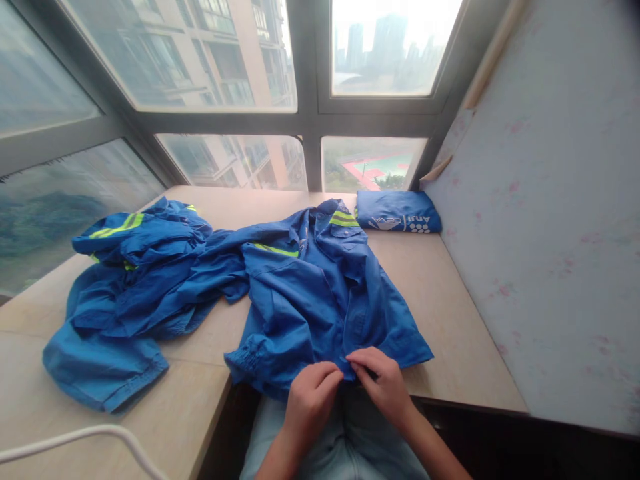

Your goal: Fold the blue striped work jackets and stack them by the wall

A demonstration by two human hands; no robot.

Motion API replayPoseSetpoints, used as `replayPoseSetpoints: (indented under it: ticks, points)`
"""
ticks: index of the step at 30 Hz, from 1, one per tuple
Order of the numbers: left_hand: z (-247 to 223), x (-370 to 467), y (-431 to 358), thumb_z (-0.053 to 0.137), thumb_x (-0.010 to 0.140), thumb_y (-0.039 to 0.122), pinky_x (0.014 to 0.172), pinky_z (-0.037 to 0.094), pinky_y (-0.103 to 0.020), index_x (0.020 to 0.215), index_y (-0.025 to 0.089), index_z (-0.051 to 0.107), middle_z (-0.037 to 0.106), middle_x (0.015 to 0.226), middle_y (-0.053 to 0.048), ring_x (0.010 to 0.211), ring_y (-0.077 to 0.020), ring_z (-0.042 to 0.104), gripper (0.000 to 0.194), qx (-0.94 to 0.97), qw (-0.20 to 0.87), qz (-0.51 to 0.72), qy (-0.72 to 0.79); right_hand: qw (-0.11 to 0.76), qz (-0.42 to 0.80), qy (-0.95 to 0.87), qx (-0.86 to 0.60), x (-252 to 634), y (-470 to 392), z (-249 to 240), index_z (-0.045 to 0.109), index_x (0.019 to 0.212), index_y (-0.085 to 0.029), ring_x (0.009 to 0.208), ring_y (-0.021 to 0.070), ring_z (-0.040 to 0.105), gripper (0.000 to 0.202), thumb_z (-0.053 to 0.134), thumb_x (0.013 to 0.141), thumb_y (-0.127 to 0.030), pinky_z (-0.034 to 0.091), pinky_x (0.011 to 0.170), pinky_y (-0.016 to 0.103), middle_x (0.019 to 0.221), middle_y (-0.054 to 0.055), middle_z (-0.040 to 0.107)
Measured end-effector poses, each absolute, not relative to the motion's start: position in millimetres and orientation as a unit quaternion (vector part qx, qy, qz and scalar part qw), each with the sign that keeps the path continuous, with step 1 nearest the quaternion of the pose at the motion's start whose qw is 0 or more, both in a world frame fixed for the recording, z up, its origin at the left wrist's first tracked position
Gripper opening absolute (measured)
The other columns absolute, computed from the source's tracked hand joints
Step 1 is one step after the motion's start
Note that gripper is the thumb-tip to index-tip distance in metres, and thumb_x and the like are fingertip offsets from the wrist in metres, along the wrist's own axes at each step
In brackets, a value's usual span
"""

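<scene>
A blue work jacket (320,293) with yellow-green reflective strips lies spread over the ledge, its collar toward the window and its hem toward me. My left hand (313,397) pinches the near hem with thumb and fingers closed. Just to its right, my right hand (380,380) pinches the hem too, beside the front opening. The elastic-gathered edge of the jacket shows left of my hands. Against its left side rests a crumpled heap of blue work clothing (135,287) with similar strips.
A folded blue garment (397,212) with white printed lettering sits at the back right, by the papered wall (550,233). Window frames (313,120) stand behind the ledge (465,333). A white cable (90,432) crosses the lower left.
</scene>
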State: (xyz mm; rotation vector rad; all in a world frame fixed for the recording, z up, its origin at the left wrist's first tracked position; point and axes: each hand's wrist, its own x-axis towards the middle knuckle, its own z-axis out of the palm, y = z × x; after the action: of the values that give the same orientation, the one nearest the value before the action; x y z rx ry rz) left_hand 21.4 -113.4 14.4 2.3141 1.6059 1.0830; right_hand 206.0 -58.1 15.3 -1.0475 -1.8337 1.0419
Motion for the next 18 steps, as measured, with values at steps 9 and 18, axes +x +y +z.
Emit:
replayPoseSetpoints:
  ticks: [9,18]
  points:
    - [16.3,21.9,-111.5,0.051,0.091,0.008,0.071,0.051,-0.026,0.099,0.023,0.07,0.071,0.091,-0.005,0.078,-0.0151,0.065,0.025,0.762,0.014,0.348,0.545,0.342,0.414,-0.734,-0.416,209.3,-56.9,19.8,0.074,0.098,-0.024,0.088,0.0212,0.067,0.022,0.053,0.093,-0.025,0.054,0.082,0.035,0.092,0.007,0.073]
    - [18.8,25.6,-110.9,0.051,0.093,0.016,0.067,0.051,-0.025,0.09,0.023,0.07,0.07,0.084,-0.004,0.073,-0.0141,0.064,0.021,0.768,0.018,0.327,0.55,0.33,0.411,-0.744,-0.41,206.8,-59.6,24.1,0.075,0.095,-0.025,0.087,0.0206,0.066,0.021,0.054,0.093,-0.025,0.053,0.08,0.034,0.091,0.006,0.072]
